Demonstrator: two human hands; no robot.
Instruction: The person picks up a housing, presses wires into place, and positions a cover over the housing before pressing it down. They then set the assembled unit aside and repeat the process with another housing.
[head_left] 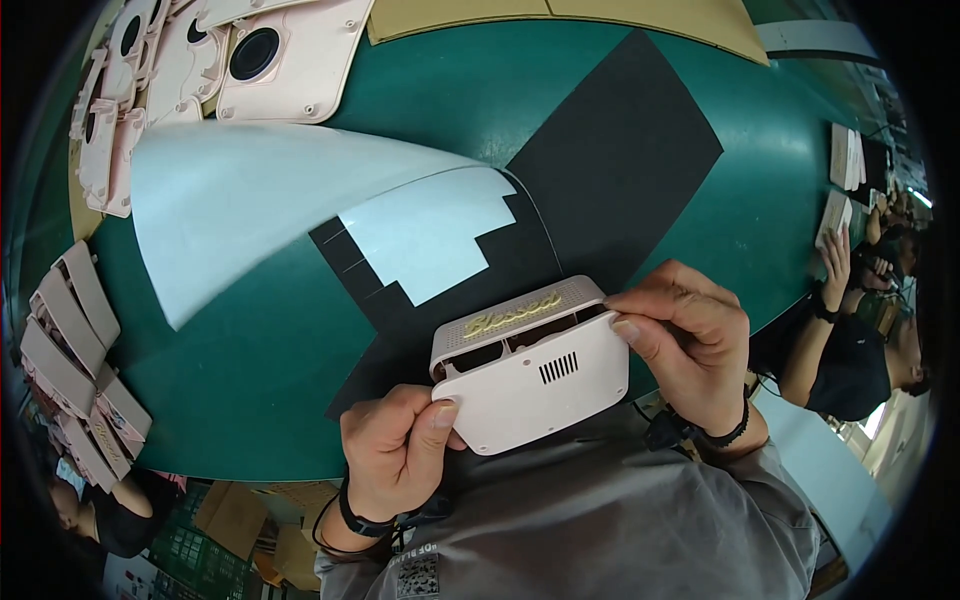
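Close to my body, a pale pink plastic housing (470,332) stands at the table's near edge, its perforated face carrying raised gold lettering. Against its near side leans a matching flat panel (530,400) with a slotted vent and small holes. A dark gap shows between the two parts along the top. My left hand (400,440) pinches the panel's left corner between thumb and fingers. At the opposite corner, my right hand (690,325) grips the panel with the thumb on its face and fingers at the housing's edge.
Black sheets (620,150) lie on the green table (240,390), with a curling pale backing sheet (280,180) over them. Pink panels with round black parts (255,55) fill the far left. More pink housings (70,310) stand at left. Co-workers (850,350) sit at both sides.
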